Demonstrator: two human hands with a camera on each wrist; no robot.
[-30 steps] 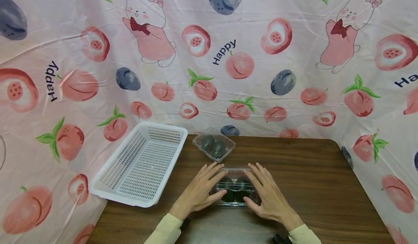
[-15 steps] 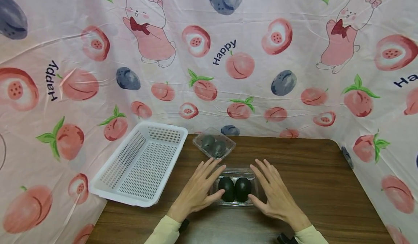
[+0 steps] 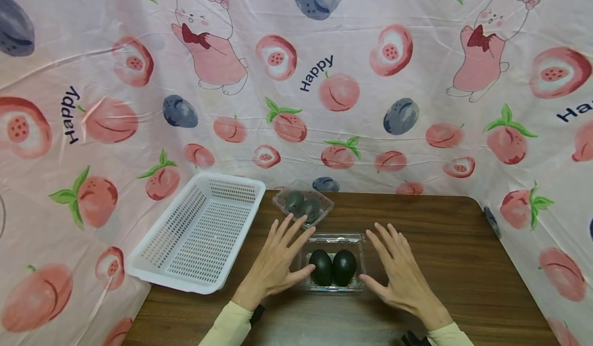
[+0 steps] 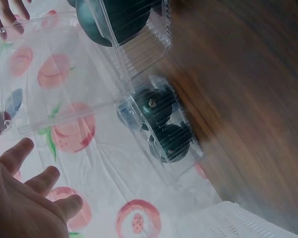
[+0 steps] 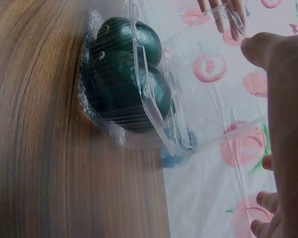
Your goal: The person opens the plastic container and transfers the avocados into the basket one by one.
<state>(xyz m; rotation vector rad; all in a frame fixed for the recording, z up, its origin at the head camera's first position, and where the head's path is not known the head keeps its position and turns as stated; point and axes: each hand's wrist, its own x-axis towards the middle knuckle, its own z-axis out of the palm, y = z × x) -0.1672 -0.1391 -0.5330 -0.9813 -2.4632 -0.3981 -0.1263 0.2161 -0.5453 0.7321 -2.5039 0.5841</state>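
Observation:
A clear plastic clamshell box [image 3: 331,288] sits in front of me with its lid [image 5: 208,99] raised. Two dark avocados [image 3: 345,267] lie side by side in its base. My left hand [image 3: 277,263] is at the box's left side, fingers spread and thumb near the left avocado [image 3: 321,267]. At the right side is my right hand [image 3: 400,271], fingers also spread, thumb close to the box's edge. In the left wrist view the left fingers [image 4: 42,181] stand apart, near the lid's clear panel. Neither hand is curled round anything.
Behind the left hand lies a second clear box [image 3: 326,207] with two dark round fruits [image 3: 311,209]. A white perforated basket [image 3: 210,281] stands on the left of the wooden table [image 3: 440,243]. A fruit-and-rabbit printed cloth [image 3: 287,21] hangs around the table.
The clear lid has gone from over the avocados to raised, so they show plainly. Both hands have moved apart, the left to the left and the right to the right.

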